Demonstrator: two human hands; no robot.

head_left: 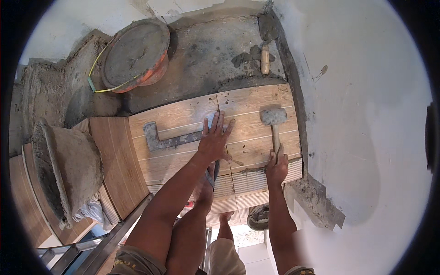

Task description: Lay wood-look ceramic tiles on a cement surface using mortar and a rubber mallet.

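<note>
My right hand [277, 167] is closed around the wooden handle of a mallet [273, 116], whose grey, mortar-smeared head is over the right wood-look tile [250, 98]. My left hand [214, 137] has its fingers spread flat at the joint between this tile and the left wood-look tile [178, 112]. An L-shaped, mortar-crusted bar [176, 141] lies across the left tile, its right end reaching to my left hand, which hides how far it goes on. Below my left thumb is a small, thin stick-like piece [237, 162].
Behind the tiles, an orange bucket [156, 71] full of mortar stands on wet cement. A wooden-handled tool [265, 59] lies near the right wall [348, 114]. At left, a crusted bucket [75, 169] lies tipped. A sandalled foot [206, 183] rests below my left hand; a small bucket [258, 217] sits lower.
</note>
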